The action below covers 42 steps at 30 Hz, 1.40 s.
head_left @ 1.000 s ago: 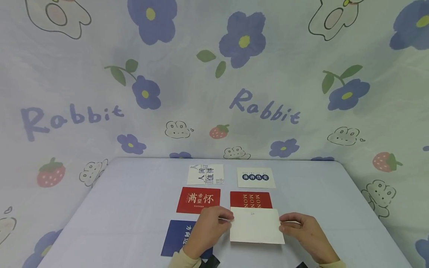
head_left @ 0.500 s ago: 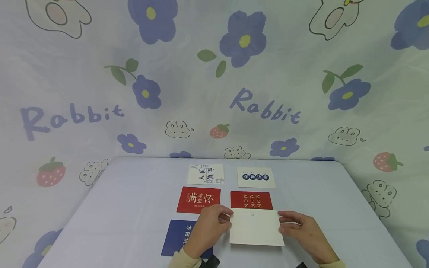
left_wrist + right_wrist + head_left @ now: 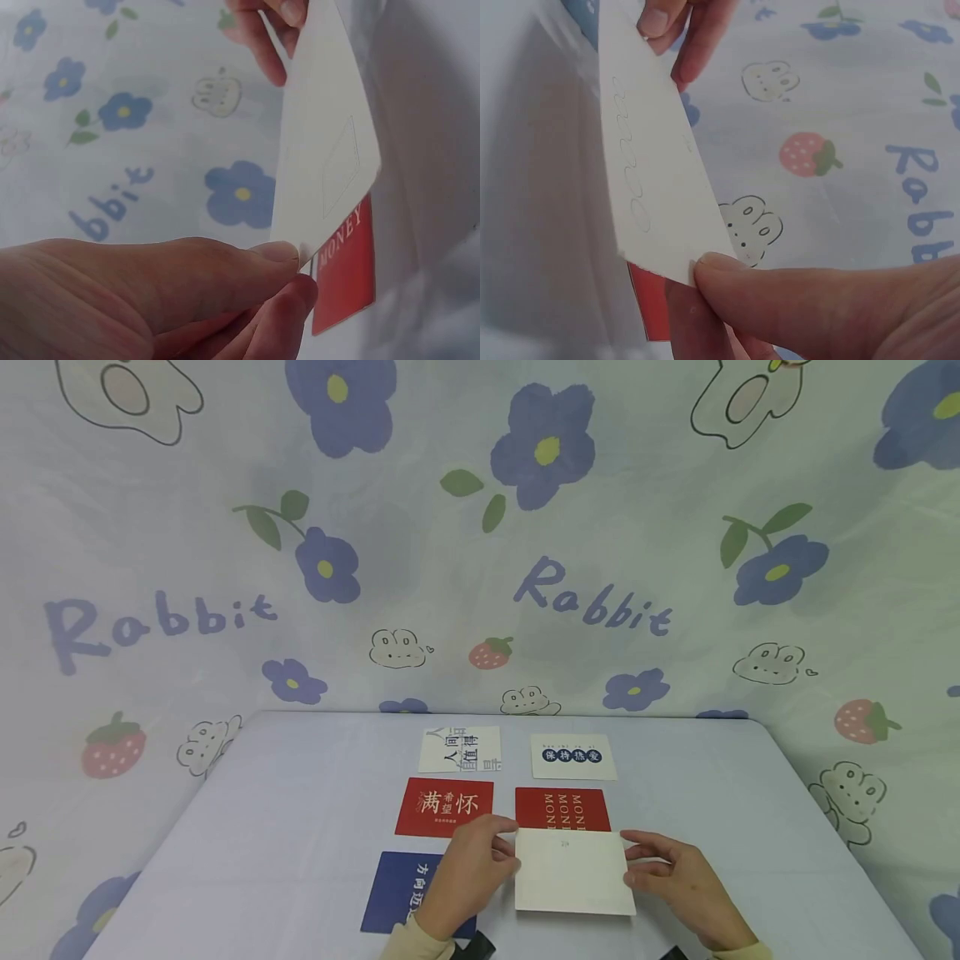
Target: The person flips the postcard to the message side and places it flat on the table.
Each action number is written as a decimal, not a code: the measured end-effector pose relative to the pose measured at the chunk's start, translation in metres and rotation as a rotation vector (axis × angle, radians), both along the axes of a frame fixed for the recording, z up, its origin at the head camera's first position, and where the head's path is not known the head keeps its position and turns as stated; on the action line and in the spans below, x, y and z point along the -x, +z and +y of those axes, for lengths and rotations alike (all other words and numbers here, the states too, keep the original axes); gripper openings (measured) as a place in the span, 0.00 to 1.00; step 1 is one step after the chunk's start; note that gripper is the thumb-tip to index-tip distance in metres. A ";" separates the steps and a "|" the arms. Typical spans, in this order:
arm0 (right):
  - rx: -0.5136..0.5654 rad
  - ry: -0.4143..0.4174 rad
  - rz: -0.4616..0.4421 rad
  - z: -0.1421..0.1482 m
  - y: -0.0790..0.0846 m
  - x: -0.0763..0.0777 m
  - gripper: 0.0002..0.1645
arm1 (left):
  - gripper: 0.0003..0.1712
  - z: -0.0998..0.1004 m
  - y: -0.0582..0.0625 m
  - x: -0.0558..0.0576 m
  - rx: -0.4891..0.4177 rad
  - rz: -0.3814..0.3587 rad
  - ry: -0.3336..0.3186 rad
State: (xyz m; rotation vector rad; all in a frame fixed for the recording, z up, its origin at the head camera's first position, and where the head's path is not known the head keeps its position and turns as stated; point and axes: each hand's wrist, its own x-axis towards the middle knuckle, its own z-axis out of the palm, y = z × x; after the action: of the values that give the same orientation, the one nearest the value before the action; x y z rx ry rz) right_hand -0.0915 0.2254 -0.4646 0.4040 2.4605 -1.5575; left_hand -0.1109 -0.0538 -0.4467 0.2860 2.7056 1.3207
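A cream card (image 3: 574, 872), its blank-looking side up, is held above the table between both hands. My left hand (image 3: 472, 872) pinches its left edge between thumb and fingers, and the left wrist view shows that thumb (image 3: 274, 251) on the near side. On the opposite edge, my right hand (image 3: 684, 878) pinches the card the same way. Faint line marks run across the card's face (image 3: 649, 165) in the right wrist view. Behind it lies a red card (image 3: 562, 808) lettered "MONEY" (image 3: 343, 262), partly covered. A blue card (image 3: 397, 893) sits partly under my left hand and wrist.
On the white table (image 3: 277, 827), a red card with gold characters (image 3: 444, 807) lies left of centre. Farther back are a white card with dark lettering (image 3: 460, 749) and a white card with blue circles (image 3: 573, 757). A printed flower curtain (image 3: 420, 568) hangs behind.
The cream card has shifted slightly toward me, so a little more of the red card behind it shows. Both hands keep their hold on it, and the cards on the table have not moved.
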 end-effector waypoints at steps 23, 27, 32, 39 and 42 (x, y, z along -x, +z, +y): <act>-0.040 0.031 -0.019 -0.004 -0.003 -0.001 0.37 | 0.25 0.007 -0.009 -0.003 0.096 0.022 0.000; -0.024 0.041 -0.021 -0.002 -0.004 -0.002 0.37 | 0.24 0.009 -0.012 -0.004 0.113 0.019 0.001; -0.028 0.047 -0.032 -0.003 -0.005 -0.002 0.37 | 0.24 0.010 -0.013 -0.006 0.140 0.036 -0.009; -0.021 0.087 -0.014 0.000 -0.007 -0.003 0.36 | 0.24 0.012 -0.016 -0.008 0.190 0.072 -0.027; -0.022 0.113 -0.005 0.002 -0.009 -0.003 0.37 | 0.25 0.013 -0.017 -0.009 0.205 0.080 -0.031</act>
State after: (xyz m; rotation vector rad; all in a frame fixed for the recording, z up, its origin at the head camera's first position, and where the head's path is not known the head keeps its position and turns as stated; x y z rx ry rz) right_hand -0.0888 0.2272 -0.4733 0.2678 2.4521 -1.4845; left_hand -0.1024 -0.0409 -0.4639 0.3652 2.8608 1.0333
